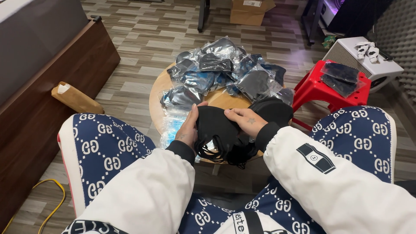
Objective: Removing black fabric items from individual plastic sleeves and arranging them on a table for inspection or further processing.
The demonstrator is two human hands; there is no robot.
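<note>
Black face masks (216, 130) sit bunched between both hands at the near edge of the round wooden worktop (157, 97). The left hand (189, 128) has its grip pinched on the stack's left side, and the right hand (248, 121) presses fingers down on its top. Ear loops (208, 151) dangle loose below; they could tangle or snag, and a mask might slip to the floor. Bagged masks (216, 71) piled at the far side could slide off if nudged.
</note>
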